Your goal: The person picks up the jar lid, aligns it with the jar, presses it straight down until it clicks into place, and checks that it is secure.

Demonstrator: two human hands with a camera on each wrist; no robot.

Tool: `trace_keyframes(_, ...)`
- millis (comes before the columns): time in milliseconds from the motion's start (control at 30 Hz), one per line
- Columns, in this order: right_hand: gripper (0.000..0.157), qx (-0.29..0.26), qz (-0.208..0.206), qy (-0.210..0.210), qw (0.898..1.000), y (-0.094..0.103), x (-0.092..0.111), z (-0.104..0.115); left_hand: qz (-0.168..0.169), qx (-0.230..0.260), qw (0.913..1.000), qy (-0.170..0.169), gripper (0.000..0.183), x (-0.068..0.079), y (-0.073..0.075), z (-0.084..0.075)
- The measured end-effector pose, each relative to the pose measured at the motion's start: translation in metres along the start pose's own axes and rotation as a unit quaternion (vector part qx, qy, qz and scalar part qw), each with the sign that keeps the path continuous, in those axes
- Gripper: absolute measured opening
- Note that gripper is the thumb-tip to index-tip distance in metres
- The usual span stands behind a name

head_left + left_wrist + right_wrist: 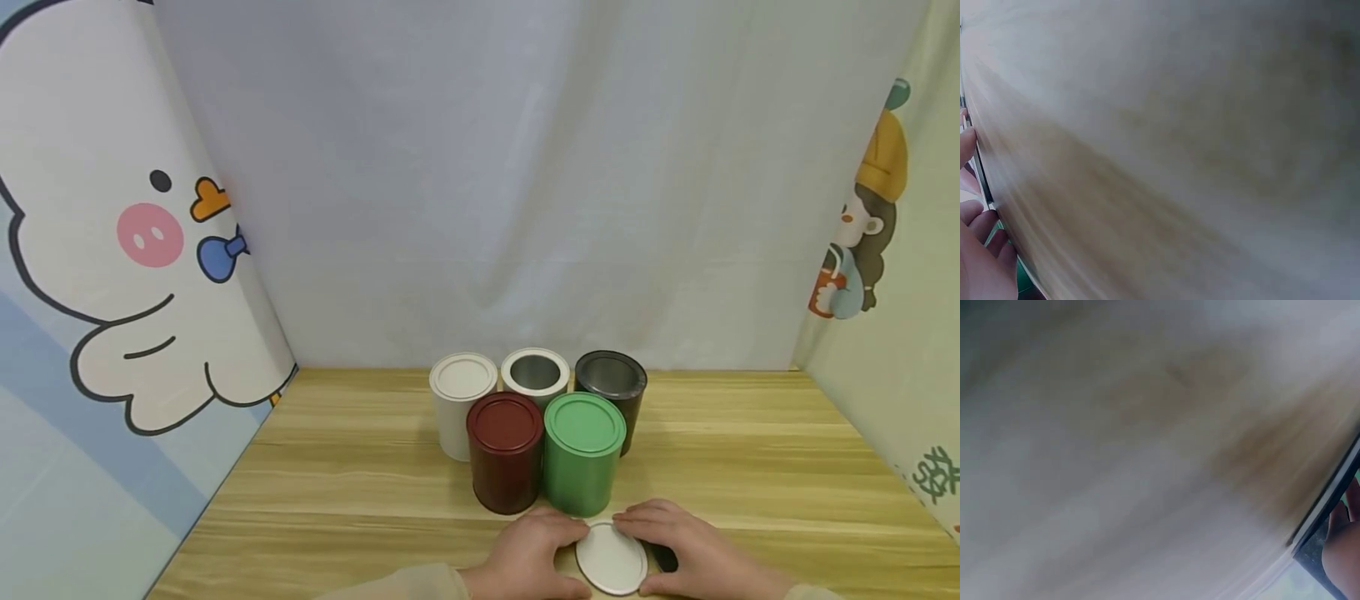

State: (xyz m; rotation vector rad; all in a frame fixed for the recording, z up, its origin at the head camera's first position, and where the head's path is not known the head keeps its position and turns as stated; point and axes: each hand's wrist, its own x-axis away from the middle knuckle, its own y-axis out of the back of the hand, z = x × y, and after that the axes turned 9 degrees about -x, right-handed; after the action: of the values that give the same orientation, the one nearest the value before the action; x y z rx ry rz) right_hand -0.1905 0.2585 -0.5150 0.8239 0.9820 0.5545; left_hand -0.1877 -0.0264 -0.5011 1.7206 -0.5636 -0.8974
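Observation:
A round white lid [611, 560] lies flat on the wooden table [337, 483] at the near edge. My left hand [543, 546] holds its left rim between fingers and thumb. On the opposite rim my right hand [686, 542] does the same, and a black lid [664, 557] shows partly under that hand. Just behind stand a green lidded can [583, 454] and a dark red lidded can [505, 450]. Both wrist views are blurred tabletop, with left fingers [969, 187] and a right finger [1341, 550] at the frame edges.
In the back row are a white lidded can [459, 400], an open white can [535, 372] and an open black can [611, 379]. Cartoon-printed panels wall in the left [112, 275] and right [892, 250] sides, with a pale backdrop behind.

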Motion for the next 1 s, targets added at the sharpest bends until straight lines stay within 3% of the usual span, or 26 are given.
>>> trace_keyframes(233, 0.069, -0.001, -0.001, -0.010, 1.000, -0.002, -0.001, 0.004, -0.028, -0.005, 0.9994, -0.019, 0.053, 0.001, -0.003, 0.002)
trace_keyframes(467, 0.064, -0.020, 0.018, -0.053, 0.998, -0.002, -0.004, 0.009, -0.052, 0.009, 0.9983, -0.024, 0.049, 0.000, -0.007, 0.006)
trace_keyframes(1000, 0.058, -0.054, -0.011, -0.042, 0.998, -0.004, -0.012, 0.012, -0.024, 0.071, 0.9970, 0.017, 0.052, 0.001, 0.000, 0.010)
